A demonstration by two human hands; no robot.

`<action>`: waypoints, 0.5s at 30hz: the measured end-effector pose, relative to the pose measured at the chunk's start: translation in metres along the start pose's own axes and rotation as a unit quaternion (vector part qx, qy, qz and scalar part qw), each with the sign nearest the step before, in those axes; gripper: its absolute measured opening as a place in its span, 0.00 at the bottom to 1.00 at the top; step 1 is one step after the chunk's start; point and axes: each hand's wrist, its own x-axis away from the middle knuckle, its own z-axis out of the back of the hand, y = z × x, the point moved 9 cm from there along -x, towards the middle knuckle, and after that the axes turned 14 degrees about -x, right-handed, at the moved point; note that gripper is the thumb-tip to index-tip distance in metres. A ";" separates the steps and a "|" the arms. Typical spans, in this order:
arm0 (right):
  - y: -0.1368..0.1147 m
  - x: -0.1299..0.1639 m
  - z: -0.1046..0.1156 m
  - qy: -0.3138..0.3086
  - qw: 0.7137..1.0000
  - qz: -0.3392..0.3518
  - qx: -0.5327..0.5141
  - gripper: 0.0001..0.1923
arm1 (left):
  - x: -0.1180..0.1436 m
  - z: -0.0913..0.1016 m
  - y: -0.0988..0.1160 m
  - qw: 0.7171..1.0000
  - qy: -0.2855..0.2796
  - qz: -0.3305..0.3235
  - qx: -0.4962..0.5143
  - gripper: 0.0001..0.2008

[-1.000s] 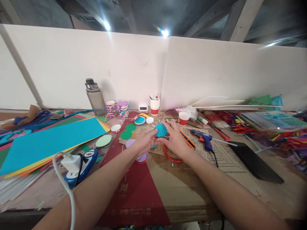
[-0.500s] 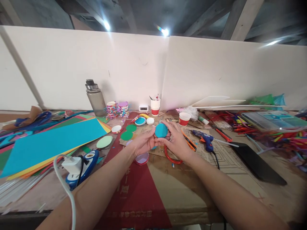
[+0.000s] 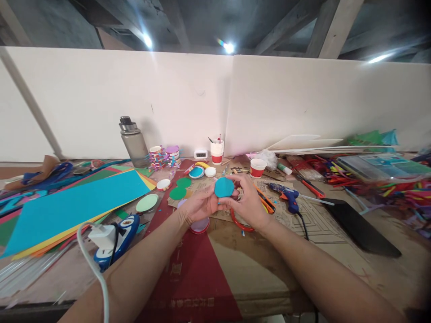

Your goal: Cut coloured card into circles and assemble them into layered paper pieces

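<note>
A round blue paper disc (image 3: 224, 187) is held up above the middle of the table, its flat face toward me. My left hand (image 3: 204, 202) grips its left and lower edge. On the other side, my right hand (image 3: 247, 197) has its fingers curled round the right edge and the thumb below. Whether the disc is backed by a cup piece is hidden. Under my left hand lies a shallow round piece with a red rim (image 3: 200, 225). Beneath my right hand a red ring-shaped handle (image 3: 240, 224) and an orange cutter (image 3: 266, 200) show in part.
Left are blue paper sheets (image 3: 77, 202), a power strip (image 3: 117, 242) and a bottle (image 3: 134, 142). Green discs (image 3: 178, 193) and a blue-filled cup base (image 3: 196, 172) lie ahead. To the right are a paper cup (image 3: 258, 168), a glue gun (image 3: 285, 195) and a black phone-like slab (image 3: 362, 229).
Both hands have brought the blue disc slightly left and down in the view, and its face has turned a little. My grip on it stays much the same.
</note>
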 end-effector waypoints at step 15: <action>0.037 -0.003 -0.007 -0.019 0.983 -0.138 -0.115 0.27 | 0.001 0.025 0.011 0.984 0.154 0.047 -0.073 0.17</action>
